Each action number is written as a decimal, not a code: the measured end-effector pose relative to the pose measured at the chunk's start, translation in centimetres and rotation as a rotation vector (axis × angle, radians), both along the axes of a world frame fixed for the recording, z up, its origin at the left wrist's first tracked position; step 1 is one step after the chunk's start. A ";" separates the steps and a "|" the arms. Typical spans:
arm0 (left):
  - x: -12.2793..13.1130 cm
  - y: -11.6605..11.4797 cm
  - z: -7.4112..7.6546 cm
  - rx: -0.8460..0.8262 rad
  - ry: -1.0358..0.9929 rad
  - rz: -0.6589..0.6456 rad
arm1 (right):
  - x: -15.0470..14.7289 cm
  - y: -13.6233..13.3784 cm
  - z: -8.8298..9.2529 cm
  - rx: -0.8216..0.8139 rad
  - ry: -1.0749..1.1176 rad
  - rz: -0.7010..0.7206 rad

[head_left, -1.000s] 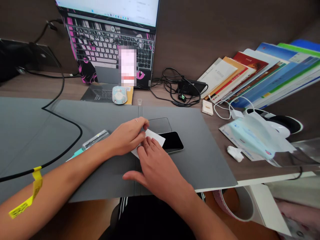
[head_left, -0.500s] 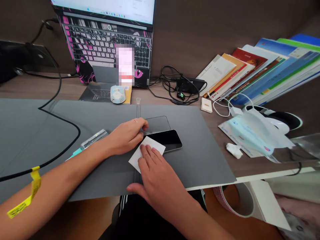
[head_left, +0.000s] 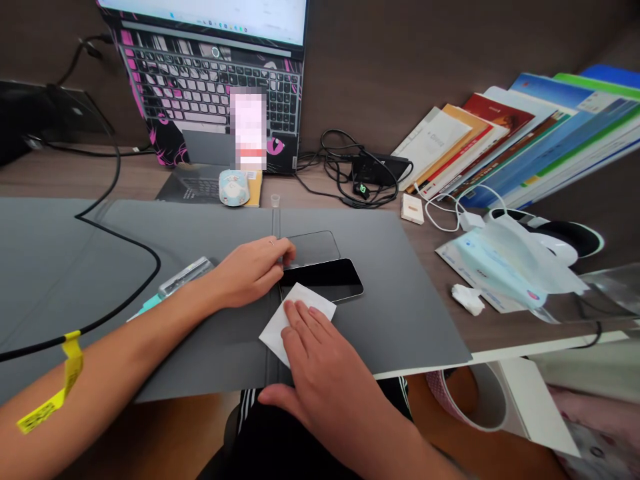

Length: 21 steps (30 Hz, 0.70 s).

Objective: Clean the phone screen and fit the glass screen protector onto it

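Note:
A smartphone [head_left: 327,280] with a dark screen lies face up on the grey desk mat [head_left: 400,320]. My left hand [head_left: 260,270] is closed at the phone's left end, its fingers bent and the thumb by the edge. Under the flat fingers of my right hand [head_left: 320,347] lies a white square wipe [head_left: 280,333]; it overlaps the phone's near left edge, and my right thumb is stretched out away from it. Behind the phone rests a clear sheet with a dark outline [head_left: 315,245], its left part hidden by my left hand.
Beyond the mat stand an open laptop [head_left: 195,87], a light blue mouse [head_left: 234,188] and tangled black cables [head_left: 345,180]. To the right are leaning books [head_left: 500,133], a wipes packet [head_left: 500,267] and a crumpled tissue [head_left: 467,299]. A black cable [head_left: 135,293] crosses the left side.
My right hand and the wipe have slid a little toward me and to the right, baring more of the phone's left part. My left hand has stayed almost in place.

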State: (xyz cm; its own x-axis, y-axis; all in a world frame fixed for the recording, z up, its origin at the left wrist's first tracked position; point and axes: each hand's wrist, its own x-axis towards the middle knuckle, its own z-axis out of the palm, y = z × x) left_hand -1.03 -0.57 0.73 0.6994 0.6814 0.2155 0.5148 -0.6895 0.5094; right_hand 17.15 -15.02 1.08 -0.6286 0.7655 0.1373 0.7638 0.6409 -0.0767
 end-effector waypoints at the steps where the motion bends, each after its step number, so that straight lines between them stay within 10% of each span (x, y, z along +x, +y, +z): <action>1: 0.0 0.0 0.0 0.003 0.004 -0.006 | 0.0 0.0 -0.1 0.005 0.003 0.002; 21: -0.1 -0.2 0.3 0.009 0.066 -0.035 | 8.4 0.8 1.8 -0.198 0.102 -0.235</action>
